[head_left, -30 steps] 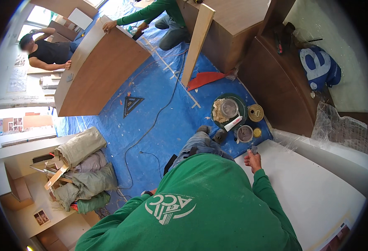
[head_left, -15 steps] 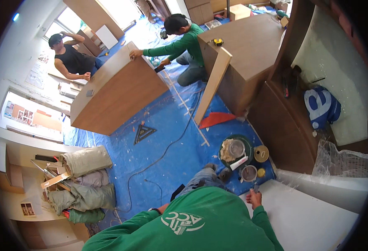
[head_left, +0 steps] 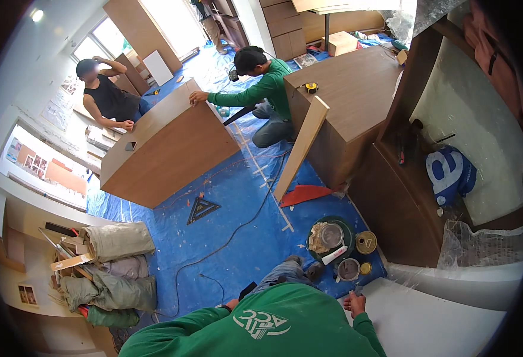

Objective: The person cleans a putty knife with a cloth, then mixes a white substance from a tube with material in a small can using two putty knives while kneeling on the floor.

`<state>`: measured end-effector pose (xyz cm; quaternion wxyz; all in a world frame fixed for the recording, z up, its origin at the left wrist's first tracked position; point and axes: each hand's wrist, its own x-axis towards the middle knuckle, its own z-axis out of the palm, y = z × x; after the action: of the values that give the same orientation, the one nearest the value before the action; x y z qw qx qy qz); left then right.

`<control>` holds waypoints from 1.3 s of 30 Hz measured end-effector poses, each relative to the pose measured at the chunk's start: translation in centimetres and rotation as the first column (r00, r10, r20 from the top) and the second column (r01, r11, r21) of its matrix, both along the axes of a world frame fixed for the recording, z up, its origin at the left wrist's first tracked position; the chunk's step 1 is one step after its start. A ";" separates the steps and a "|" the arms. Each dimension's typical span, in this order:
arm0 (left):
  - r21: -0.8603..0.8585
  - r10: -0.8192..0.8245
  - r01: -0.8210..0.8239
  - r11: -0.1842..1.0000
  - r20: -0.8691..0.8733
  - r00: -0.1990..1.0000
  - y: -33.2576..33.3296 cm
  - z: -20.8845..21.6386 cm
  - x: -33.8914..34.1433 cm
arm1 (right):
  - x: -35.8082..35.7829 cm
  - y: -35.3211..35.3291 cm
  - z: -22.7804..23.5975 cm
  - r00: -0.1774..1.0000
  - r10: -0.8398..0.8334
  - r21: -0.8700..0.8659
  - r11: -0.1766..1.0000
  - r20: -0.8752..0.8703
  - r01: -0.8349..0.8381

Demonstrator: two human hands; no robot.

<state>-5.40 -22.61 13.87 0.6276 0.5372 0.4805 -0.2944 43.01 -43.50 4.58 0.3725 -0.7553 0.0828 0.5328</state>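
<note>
My right hand is closed over the edge of a white panel, at my lower right. From its fingers sticks out a small grey flat blade, like a scraper; its handle is hidden in the hand. Just beyond it stands a cup of greyish paste. Beside that cup are a small yellow-rimmed tin, an open can and a dark green tub with a clear container and a white tube. My left hand rests by my hip, its fingers hidden behind my body.
Blue sheeting covers the floor, crossed by a dark cable. A black triangular square lies there. Two people handle a curved wooden panel unit ahead. A board leans on a brown cabinet. Folded cloths are piled left.
The view has tilted, so the scene sits lower in the picture. My right hand keeps the blade near the cup. The kneeling person bends further over the panel unit.
</note>
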 end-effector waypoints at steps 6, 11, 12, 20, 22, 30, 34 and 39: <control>-0.167 -0.011 0.017 0.986 0.037 0.999 0.1 1.6 -4.2 | 0.6 0.3 1.0 1.000 0.009 -0.012 1.000 -0.012 -0.009; -0.174 0.013 -0.005 0.985 0.043 0.999 -1.6 1.0 -3.9 | 0.7 0.1 1.2 1.000 -0.006 -0.047 0.999 0.013 0.006; -0.160 0.015 -0.007 0.987 0.045 0.999 -1.7 0.6 -3.3 | 0.8 0.1 1.0 1.000 -0.003 -0.038 0.999 0.012 0.004; -0.097 0.013 -0.010 0.995 0.029 0.999 -1.0 0.3 -1.1 | 1.4 2.7 0.6 0.998 0.061 0.001 0.998 0.013 -0.061; -0.096 0.008 -0.005 0.995 0.030 1.000 -0.7 0.4 -0.8 | 1.5 3.3 0.7 0.998 0.062 0.007 0.998 0.009 -0.062; -0.073 -0.071 0.072 0.995 0.016 0.997 2.5 2.4 -2.5 | 0.0 1.9 -2.8 0.997 -0.045 0.139 0.990 0.067 0.035; -0.084 -0.120 0.129 0.988 0.100 0.988 2.4 2.9 -7.3 | -1.5 0.4 -2.2 0.996 0.028 0.037 0.999 0.080 -0.031; 0.175 -0.223 0.207 0.963 0.083 0.971 7.6 4.7 -11.5 | -5.2 -0.7 2.0 0.972 -0.235 -0.043 0.971 -0.009 0.235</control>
<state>-16.90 -14.99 18.53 0.5690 0.6506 0.4094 -0.2924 37.81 -44.20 6.61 0.4167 -0.7439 0.1852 0.4885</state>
